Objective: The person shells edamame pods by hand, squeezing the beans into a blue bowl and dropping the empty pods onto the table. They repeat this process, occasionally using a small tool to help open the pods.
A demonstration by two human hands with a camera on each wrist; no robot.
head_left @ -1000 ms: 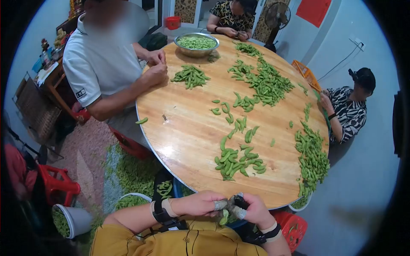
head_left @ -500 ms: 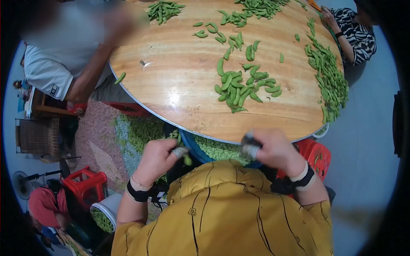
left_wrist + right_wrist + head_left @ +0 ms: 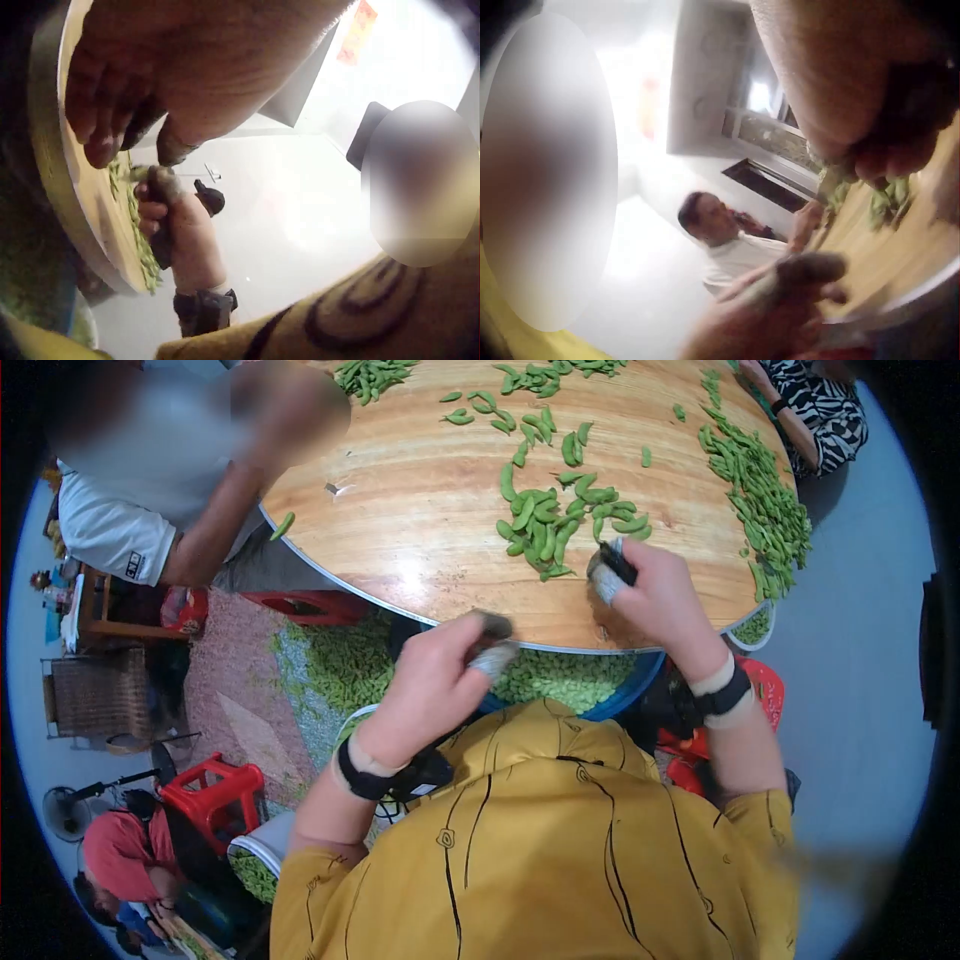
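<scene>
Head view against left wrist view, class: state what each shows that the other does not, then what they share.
Only the head view shows the pile of green pods spread out near the right hand, the basin of shelled beans under the table edge, the red stool and the wearer's yellow shirt back. Only the left wrist view shows the left hand's fingertips from underneath, close up, and a bright wall behind. Both show the round wooden table, the right hand reaching to the pods, and the left hand.
</scene>
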